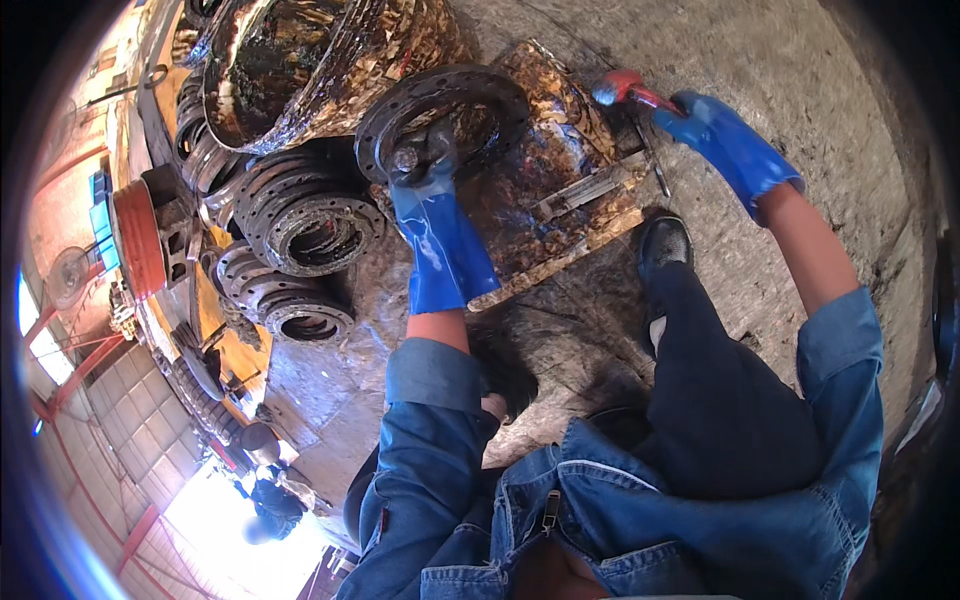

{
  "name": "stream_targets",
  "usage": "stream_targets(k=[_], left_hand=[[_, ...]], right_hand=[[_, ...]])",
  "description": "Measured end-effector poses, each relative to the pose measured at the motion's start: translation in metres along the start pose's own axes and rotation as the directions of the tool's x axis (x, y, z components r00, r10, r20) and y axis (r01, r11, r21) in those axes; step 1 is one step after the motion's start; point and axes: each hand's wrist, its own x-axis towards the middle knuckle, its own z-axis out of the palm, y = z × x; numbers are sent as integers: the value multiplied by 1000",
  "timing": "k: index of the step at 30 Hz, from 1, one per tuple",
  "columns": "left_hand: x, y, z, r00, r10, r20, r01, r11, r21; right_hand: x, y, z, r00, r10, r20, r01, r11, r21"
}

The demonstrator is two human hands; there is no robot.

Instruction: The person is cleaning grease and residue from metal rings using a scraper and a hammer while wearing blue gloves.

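- We see our left hand [425, 165], in a blue rubber glove, with its fingers [440, 140] clenched on the rim of a dark metal ring [445, 105] pierced with bolt holes.
- The ring stands tilted, leaning on the far left part of a greasy, stained board [560, 190] that lies on the floor [780, 90].
- Our right hand [700, 125], also in a blue glove, is far to the right; its fingers [685, 108] are grasping the red handle of a tool [625, 88].
- The tool's head points left, just above the far edge of the board and well apart from the ring; we cannot tell what kind of tool it is.
- A flat metal bar [585, 190] lies across the board, between our two hands.
- Our black shoe [663, 245] rests just beside the right near corner of the board.
- To the left of the ring, more rings are piled in stacks [310, 225]; a second pile [295, 300] sits nearer.
- A big dark drum [300, 60], coated in grime, stands beyond the stacks, touching them.
- We wear a denim jacket [620, 540], sleeves pushed up.
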Motion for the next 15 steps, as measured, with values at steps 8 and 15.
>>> stream_targets(k=[8, 15], left_hand=[[-14, 12, 34, 989, 145, 13, -145, 972, 185], [-19, 28, 42, 995, -54, 79, 37, 979, 200]], right_hand=[[-46, -109, -23, 953, -115, 281, 6, 932, 363], [-61, -205, -7, 850, -526, -35, 492, 768, 410]])
